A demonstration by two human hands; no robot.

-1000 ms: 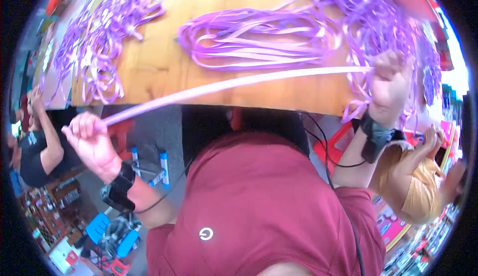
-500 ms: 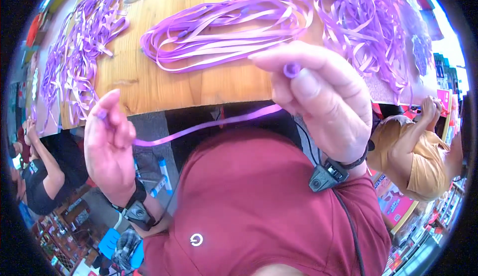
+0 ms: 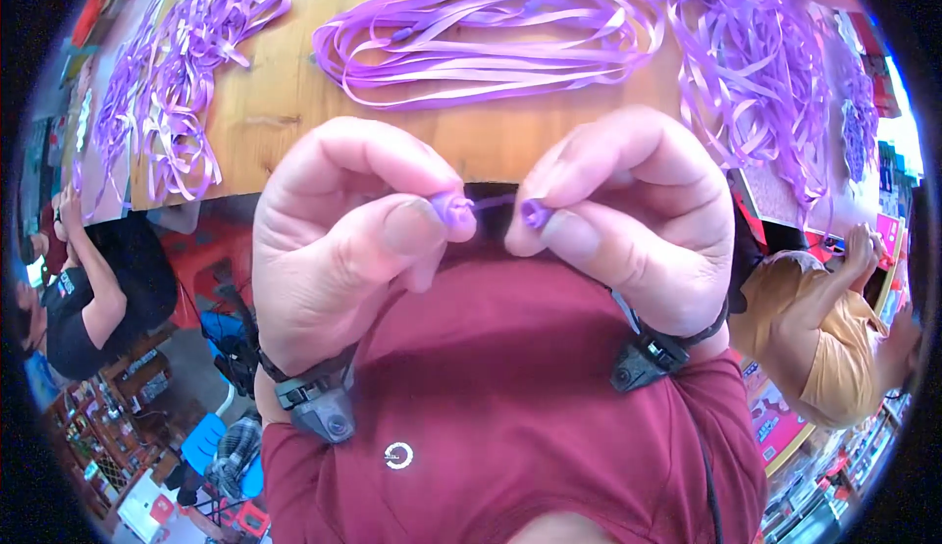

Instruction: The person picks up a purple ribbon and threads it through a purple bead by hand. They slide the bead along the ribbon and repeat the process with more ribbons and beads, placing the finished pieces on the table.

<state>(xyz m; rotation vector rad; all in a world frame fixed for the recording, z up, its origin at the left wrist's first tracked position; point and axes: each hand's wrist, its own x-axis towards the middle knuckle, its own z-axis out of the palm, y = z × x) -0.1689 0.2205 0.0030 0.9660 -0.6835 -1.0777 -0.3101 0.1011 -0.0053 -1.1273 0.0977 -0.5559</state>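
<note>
Nearest, the red shirt (image 3: 549, 397) lies below a dark unit strapped at each wrist. Beyond it, the left hand (image 3: 334, 240) and right hand (image 3: 638, 210) are raised just short of the table's near edge, facing each other, apart from one another at about the same height. Each is clamped, thumb against fingers, on the purple ribbon (image 3: 456, 212). The step in hand is judged to be fine two-handed work, one small curl of ribbon held in each pinch. The next move, by the same judgement, calls for a light, firm pinch on both sides and level fingertips, since little of either curl is free to grip. The ribbon lies right at the tips: one curl protrudes from the left pinch on its right side, the other sits between the right thumb and forefinger, and a thin purple stretch shows in the gap. Whether the curls are rolled, folded or knotted cannot be told at this size. Farther off, on the wooden table (image 3: 265, 122), lies a long looped coil (image 3: 481, 78), untouched, flanked by a loose left heap (image 3: 186, 53) and a larger right heap (image 3: 751, 63).
</note>
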